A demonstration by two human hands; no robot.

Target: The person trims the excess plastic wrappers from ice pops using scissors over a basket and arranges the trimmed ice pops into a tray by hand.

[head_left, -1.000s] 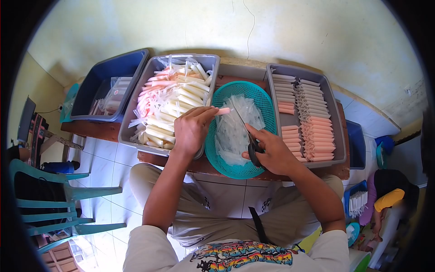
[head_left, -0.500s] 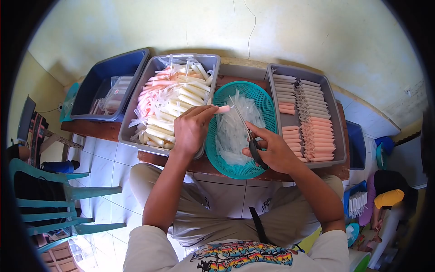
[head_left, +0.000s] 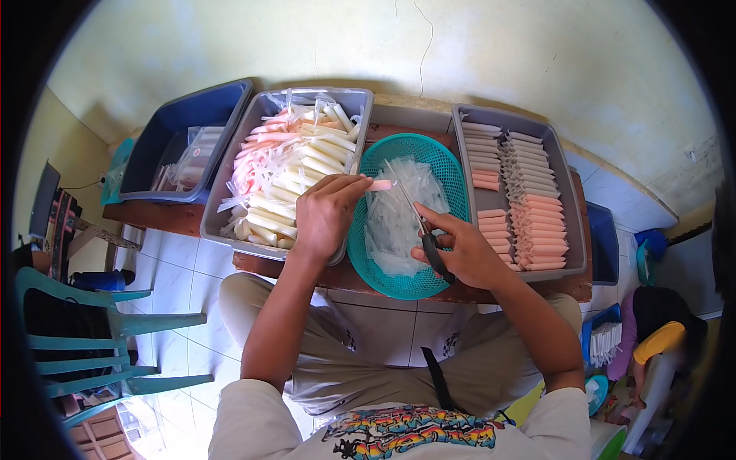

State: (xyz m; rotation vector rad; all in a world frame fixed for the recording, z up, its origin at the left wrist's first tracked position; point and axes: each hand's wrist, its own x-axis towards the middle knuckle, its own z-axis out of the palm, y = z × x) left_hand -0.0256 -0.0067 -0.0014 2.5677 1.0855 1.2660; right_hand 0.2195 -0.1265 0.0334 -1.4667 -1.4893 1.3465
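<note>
My left hand [head_left: 330,211] is closed round a pink tube [head_left: 380,185], whose end pokes out to the right over the teal basket [head_left: 455,201]. My right hand [head_left: 460,249] grips black-handled scissors [head_left: 434,249], their blades pointing up and left near the tube's end. Clear plastic scraps [head_left: 402,222] lie in the basket below. To the left, a grey tub [head_left: 365,115] holds a heap of pink and cream tubes in clear wrapping. On the right, pink and whitish tubes stand in rows in another grey tub [head_left: 575,222].
A dark blue tub [head_left: 142,172] with plastic packs sits at the far left of the wooden bench [head_left: 172,218]. A green chair [head_left: 126,326] stands at lower left. At far right, a person in a yellow sleeve [head_left: 659,340] bends near a blue container [head_left: 603,216].
The scissors have turned slightly in my right hand, their handles lower and further right. My left hand stays on the pink tube. The person at the right has shifted an arm.
</note>
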